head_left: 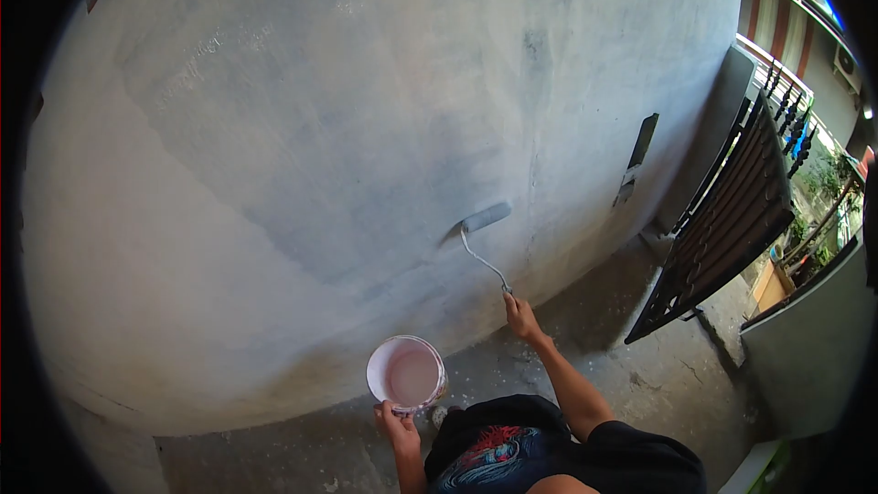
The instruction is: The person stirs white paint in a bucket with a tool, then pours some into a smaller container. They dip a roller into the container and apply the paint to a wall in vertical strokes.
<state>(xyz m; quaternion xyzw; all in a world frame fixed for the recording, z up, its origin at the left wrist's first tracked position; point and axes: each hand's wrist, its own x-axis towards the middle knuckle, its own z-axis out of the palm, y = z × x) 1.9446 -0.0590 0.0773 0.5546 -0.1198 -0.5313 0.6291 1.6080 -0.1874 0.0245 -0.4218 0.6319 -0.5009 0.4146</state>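
Observation:
My right hand [521, 317] is closed round the handle of a paint roller [486, 217]. The roller's grey sleeve lies against the wall [366, 155], which shows patchy grey and whitish areas. Lower down, my left hand [397, 428] grips the near rim of a white paint bucket [406, 373]. Pale, pinkish-looking paint shows inside the bucket, and its outside is splashed. The bucket is held in front of my body, below and to the left of the roller.
A dark metal gate [722, 229] with spiked tops stands at the right. Dark cut-outs [644, 140] mark the wall's right part. The concrete floor [585, 348] has paint specks. A low grey wall [814, 338] and plants [828, 174] lie farther right.

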